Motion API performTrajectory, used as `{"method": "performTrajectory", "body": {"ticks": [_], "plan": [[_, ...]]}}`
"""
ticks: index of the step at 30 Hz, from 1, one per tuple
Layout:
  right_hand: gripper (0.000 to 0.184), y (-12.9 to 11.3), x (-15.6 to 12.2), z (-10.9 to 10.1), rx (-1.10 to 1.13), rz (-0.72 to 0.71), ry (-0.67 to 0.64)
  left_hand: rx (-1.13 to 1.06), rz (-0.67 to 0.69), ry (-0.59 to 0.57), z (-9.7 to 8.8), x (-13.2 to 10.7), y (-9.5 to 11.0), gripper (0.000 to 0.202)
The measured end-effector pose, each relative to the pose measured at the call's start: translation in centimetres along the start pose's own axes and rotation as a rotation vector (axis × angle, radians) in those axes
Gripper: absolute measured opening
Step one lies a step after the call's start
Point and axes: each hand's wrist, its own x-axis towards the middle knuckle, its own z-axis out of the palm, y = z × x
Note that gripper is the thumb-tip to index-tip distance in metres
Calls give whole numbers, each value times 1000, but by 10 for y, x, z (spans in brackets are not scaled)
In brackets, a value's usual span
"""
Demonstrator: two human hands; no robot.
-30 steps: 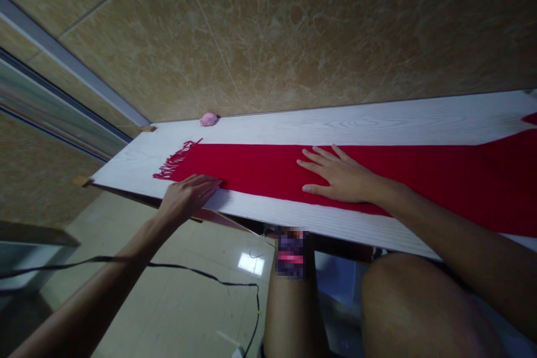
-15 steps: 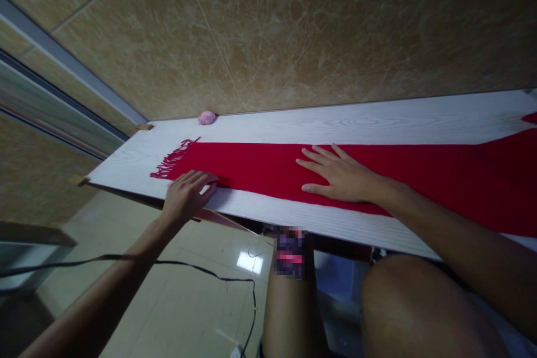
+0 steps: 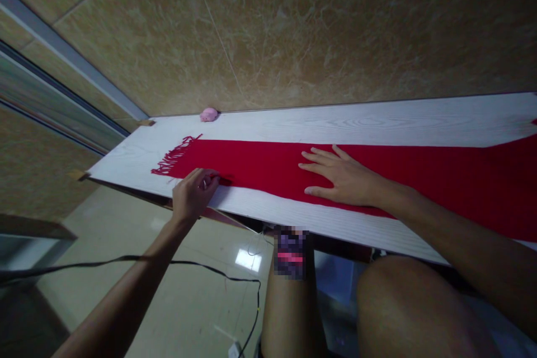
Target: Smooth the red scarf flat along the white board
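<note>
A long red scarf (image 3: 260, 162) lies stretched along the white table (image 3: 335, 120), its fringe at the left end. My left hand (image 3: 194, 190) is at the scarf's near edge, close to the fringe, with thumb and fingers pinched on the fabric. Flat on the scarf, further right, rests my right hand (image 3: 342, 176), fingers spread. Toward the right side the cloth widens and runs out of view.
A small pink pig figure (image 3: 208, 114) sits at the table's back edge by the tiled wall (image 3: 314, 28). Below, a black cable (image 3: 201, 265) crosses in front of the floor. My knees are close under the table's front edge.
My left thumb and fingers have drawn together on the scarf's near edge. My right hand stays flat on the scarf; the view has shifted slightly.
</note>
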Motion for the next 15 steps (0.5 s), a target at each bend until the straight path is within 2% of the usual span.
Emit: {"method": "performTrajectory", "body": {"ticks": [6,10,15], "plan": [[62,-13,1,-4,49,-89,45,-167,-182,13,2,1,6,18],[49,-20,0,-6,70,-121,63,-285,-204,26,3,3,10,20],[38,-28,-2,-10,97,-131,80,-310,-226,46,6,4,14,23]]}}
